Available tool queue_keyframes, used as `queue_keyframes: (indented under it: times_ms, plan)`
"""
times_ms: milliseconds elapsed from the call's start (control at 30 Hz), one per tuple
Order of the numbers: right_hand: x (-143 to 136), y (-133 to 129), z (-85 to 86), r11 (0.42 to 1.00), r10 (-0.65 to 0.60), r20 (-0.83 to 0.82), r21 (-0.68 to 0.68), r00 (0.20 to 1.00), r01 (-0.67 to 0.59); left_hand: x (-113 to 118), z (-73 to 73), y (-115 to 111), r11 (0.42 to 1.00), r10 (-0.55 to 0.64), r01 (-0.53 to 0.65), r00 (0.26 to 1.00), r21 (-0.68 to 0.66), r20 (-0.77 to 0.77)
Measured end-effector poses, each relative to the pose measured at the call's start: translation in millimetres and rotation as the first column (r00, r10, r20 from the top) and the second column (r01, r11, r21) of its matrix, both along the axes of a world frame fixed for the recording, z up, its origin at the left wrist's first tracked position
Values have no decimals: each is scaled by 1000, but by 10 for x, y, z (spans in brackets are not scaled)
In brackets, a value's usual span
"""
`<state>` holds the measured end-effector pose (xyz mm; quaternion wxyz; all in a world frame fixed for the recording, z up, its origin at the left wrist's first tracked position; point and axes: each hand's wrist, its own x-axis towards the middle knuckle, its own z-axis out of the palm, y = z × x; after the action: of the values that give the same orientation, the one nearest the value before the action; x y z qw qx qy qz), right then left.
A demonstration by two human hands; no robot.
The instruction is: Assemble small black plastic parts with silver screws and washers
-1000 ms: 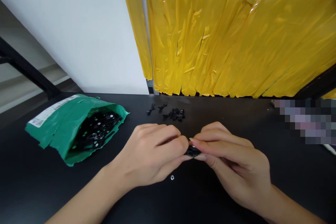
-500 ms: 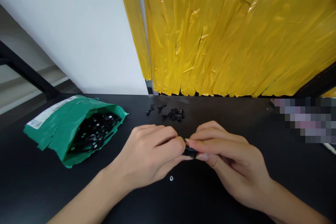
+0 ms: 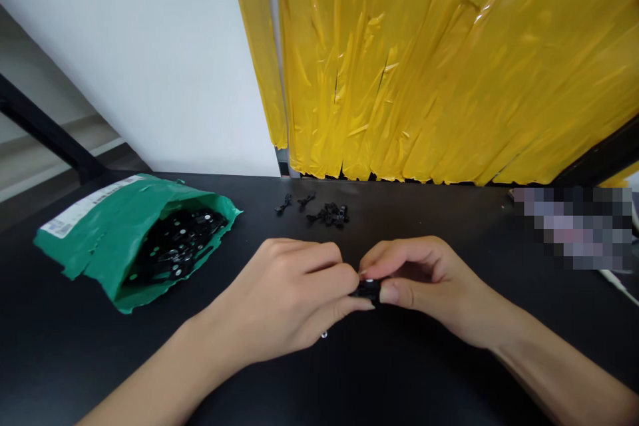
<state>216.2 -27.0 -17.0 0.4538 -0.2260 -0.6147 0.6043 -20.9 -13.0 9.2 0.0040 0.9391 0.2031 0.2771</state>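
Between my two hands is a small black part (image 3: pixel 368 289) with a light round spot on top. My left hand (image 3: pixel 299 296) pinches its left side between thumb and fingers. On the other side, my right hand (image 3: pixel 429 279) grips the part with thumb and index finger, the thumb pressed to its right end. Much of the part is hidden by the fingers. A small silver round piece (image 3: pixel 324 335) lies on the table, partly covered by the edge of my left hand.
At the left lies an open green bag (image 3: pixel 100 226) full of black parts (image 3: pixel 184 239). Several black pieces (image 3: pixel 333 214) sit on the black table (image 3: pixel 389 373) beyond my hands. A pixelated item (image 3: pixel 574 226) and a white cable (image 3: pixel 619 286) are at the right.
My right hand's fingers have shifted around the black part, with the thumb now higher against its end. My left hand has moved slightly and now partly covers the silver piece.
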Motion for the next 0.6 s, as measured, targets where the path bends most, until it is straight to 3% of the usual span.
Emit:
queue_keyframes:
  times_ms: [233, 400, 600]
  plan:
    - [18, -41, 85, 981, -99, 95, 178, 991, 81, -10, -6, 15, 997, 57, -63, 992, 48, 116]
    - [10, -37, 105, 968, -158, 152, 219, 976, 123, 34, -38, 14, 999, 10, -23, 936, 32, 351]
    - [-10, -36, 93, 969, -212, 187, 167, 959, 182, 85, -115, -16, 1000, 6, 7, 909, -29, 416]
